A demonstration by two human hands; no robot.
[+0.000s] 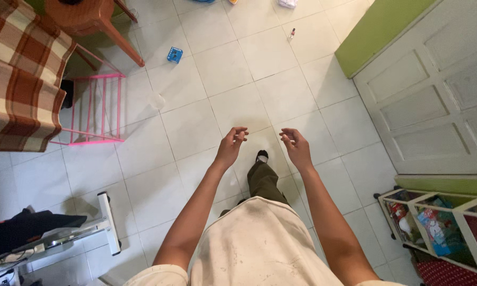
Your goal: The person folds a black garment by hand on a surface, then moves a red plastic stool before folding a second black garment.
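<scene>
White floor tiles [281, 90] spread under a person standing with both hands raised and empty.

Left hand [231, 145] has its fingers loosely curled with nothing between them; right hand [297, 147] is half open, fingers bent, also holding nothing, and the two hang apart above the tiles with a dark-socked foot [262, 156] below the gap. Nearest loose things lie well off on the floor: a small blue object [175, 54] toward the top edge and a tiny bottle [291, 34] farther up. A pink wire rack [97, 108] stands at the left beside a checked brown cloth [18, 79]; a white panelled door [440, 90] fills the right, with a shelf cart [440, 228] in the lower right corner.
</scene>
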